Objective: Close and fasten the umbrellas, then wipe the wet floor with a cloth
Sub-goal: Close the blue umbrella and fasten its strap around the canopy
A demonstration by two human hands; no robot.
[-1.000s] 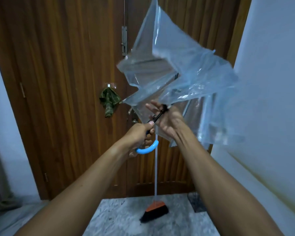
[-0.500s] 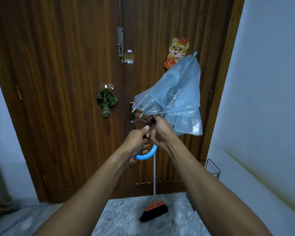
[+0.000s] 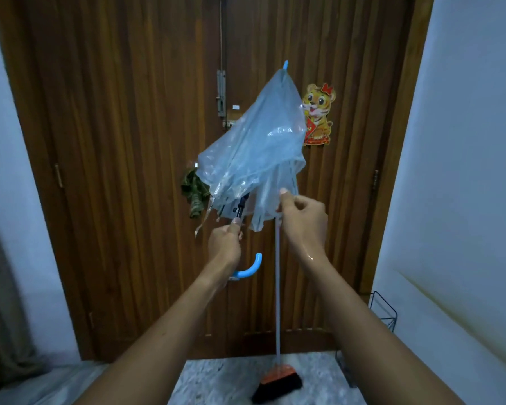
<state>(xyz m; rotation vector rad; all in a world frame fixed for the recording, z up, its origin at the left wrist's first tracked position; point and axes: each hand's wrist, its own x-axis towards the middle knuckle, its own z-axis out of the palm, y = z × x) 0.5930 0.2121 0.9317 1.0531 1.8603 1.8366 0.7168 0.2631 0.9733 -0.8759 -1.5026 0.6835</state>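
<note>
A clear blue-tinted umbrella [image 3: 260,147] is held up in front of the wooden door, its canopy folded down loosely, its tip pointing up. My left hand [image 3: 225,244] grips the shaft just above the curved blue handle [image 3: 250,268]. To the right, my right hand [image 3: 303,222] pinches the lower edge of the plastic canopy. A green cloth [image 3: 195,191] hangs on the door behind the umbrella, partly hidden by it.
A broom [image 3: 278,287] with an orange and black head leans against the door [image 3: 129,171]. A black wire rack [image 3: 383,314] stands at the right wall. A tiger sticker is on the door. Marble floor [image 3: 216,378] lies below.
The canopy has collapsed from half-open to folded around the shaft. My right hand has left the shaft and taken the canopy's edge. The umbrella now points more upright.
</note>
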